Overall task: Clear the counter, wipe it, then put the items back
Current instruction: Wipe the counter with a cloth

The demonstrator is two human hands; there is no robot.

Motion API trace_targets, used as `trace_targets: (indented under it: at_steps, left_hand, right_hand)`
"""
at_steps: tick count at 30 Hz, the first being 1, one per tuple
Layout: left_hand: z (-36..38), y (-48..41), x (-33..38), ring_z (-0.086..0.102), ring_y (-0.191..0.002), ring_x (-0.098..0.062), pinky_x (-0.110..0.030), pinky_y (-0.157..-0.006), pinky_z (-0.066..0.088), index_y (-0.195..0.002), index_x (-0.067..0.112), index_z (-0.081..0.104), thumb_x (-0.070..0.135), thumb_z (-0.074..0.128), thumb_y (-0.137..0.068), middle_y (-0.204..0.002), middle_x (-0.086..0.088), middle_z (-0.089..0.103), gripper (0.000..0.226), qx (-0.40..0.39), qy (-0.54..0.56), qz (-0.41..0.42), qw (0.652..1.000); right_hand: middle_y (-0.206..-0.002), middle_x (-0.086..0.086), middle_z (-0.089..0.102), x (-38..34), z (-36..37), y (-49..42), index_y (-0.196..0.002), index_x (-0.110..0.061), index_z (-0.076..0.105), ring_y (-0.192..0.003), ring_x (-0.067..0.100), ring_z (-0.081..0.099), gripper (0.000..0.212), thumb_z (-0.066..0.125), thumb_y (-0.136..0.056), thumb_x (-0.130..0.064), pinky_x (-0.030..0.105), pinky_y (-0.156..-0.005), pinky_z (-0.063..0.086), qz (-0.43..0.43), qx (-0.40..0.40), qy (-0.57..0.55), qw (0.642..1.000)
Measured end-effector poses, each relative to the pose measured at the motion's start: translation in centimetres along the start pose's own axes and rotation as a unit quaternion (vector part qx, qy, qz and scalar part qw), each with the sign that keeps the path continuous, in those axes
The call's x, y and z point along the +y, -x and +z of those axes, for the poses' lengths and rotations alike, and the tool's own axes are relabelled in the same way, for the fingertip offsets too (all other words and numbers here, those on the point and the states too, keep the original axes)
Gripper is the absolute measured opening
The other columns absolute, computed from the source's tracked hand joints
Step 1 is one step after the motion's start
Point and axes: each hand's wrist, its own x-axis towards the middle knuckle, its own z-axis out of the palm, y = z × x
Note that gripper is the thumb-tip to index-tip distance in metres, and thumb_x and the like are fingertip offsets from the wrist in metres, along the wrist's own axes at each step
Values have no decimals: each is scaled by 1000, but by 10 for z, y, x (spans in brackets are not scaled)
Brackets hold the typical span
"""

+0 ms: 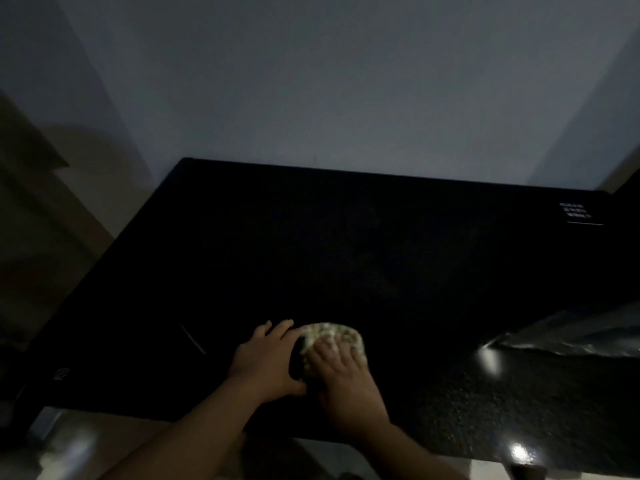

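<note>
Beige and brown surfaces at the far left are lost in shadow, and the whole room is dim. A plain grey wall (346, 81) rises behind the table (346, 237), whose broad top is a flat matte black reaching back to the wall. Near its front left part there is a thin pale curved line (192, 338); I cannot tell what it is.

At the front edge, both forearms come in from below. The left grip (266, 362) lies palm down on the black top with fingers straight and released, holding nothing, its thumb side just beside the cloth. The cloth (330, 336) is pale, with a greenish speckled pattern. It sits bunched on the table near the front edge, a little right of the middle. The right grip (343, 372) rests on top of it with fingers spread flat, pressing down rather than clenching it.

Further right the surface turns to dark speckled stone (485, 417) with bright glints of light on it. Crinkled shiny plastic (571, 337) lies at the right edge. Far back on the right, small white printed lettering (575, 211) marks the black top, too blurred to read.
</note>
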Motion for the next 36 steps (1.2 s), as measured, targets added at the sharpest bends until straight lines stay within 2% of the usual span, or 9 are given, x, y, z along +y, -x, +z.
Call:
trace_targets:
  at_steps: [5,9,13,15,17,22,28,32,36]
  left_hand:
    - [-5,-6,-15,-2,-147,-19,-39,-115,23,-151,27,6,69,66,-68,-159,8,-7,111,7,-1,-6,1000]
    - [-5,-16,-22,-19,-145,-29,-46,-118,6,-151,23,-11,75,70,-55,-157,-2,-21,135,-22,19,-67,997]
    - [-6,-24,-19,-19,-144,-33,-44,-120,7,-151,17,-11,68,74,-56,-158,-4,-19,137,-28,31,-71,997]
    - [-7,-26,-19,-17,-145,-32,-43,-120,7,-151,16,-9,66,76,-56,-158,-4,-17,137,-26,31,-65,997]
    - [-8,-26,-19,-16,-145,-31,-43,-120,9,-151,17,-7,65,77,-56,-159,-2,-15,136,-29,39,-61,997]
    - [-13,-28,-21,-13,-146,-29,-44,-120,10,-152,16,-4,63,78,-56,-159,-1,-11,134,-30,42,-46,998]
    - [-19,-39,-23,-6,-147,-25,-38,-120,15,-152,16,4,55,77,-65,-160,2,-4,120,-14,47,-32,998]
    - [-24,-37,-25,-5,-147,-23,-41,-120,15,-151,17,6,55,78,-64,-160,3,-3,120,-29,65,-14,997]
    - [-26,-36,-27,-5,-147,-22,-42,-120,16,-151,17,8,55,77,-65,-160,3,-2,117,-32,71,-6,997]
  right_hand:
    - [-157,-3,20,62,-24,-6,-147,-33,25,-146,18,14,57,37,-95,-53,24,-116,-1,70,72,-2,995]
    - [-159,-3,11,62,-25,-12,-150,-28,18,-147,22,5,56,30,-99,-46,35,-118,-2,216,105,-19,971]
    - [-159,0,10,-2,0,-11,-150,-25,18,-147,25,0,85,0,-73,-56,32,-104,-22,-23,2,-7,1000]
    - [-151,1,36,12,-10,-17,-142,-25,40,-141,26,29,79,11,-74,-54,38,-108,-3,-91,31,61,993]
    - [-136,3,55,49,-21,-23,-129,-29,56,-126,23,52,57,33,-83,-54,36,-110,23,-13,125,49,991]
    - [-159,0,15,71,-28,-30,-150,-27,19,-147,23,8,57,32,-98,-47,36,-119,1,250,108,-34,962]
    - [-159,2,12,-4,-8,-32,-150,-23,20,-147,26,2,94,-5,-67,-59,34,-111,-18,-49,-11,3,999]
    - [-149,10,38,62,-25,-25,-140,-19,44,-140,30,31,82,17,-85,-72,40,-117,9,108,162,-56,979]
    - [-159,2,10,65,-21,-17,-150,-24,17,-147,25,5,55,20,-100,-45,36,-118,-1,286,115,-25,951]
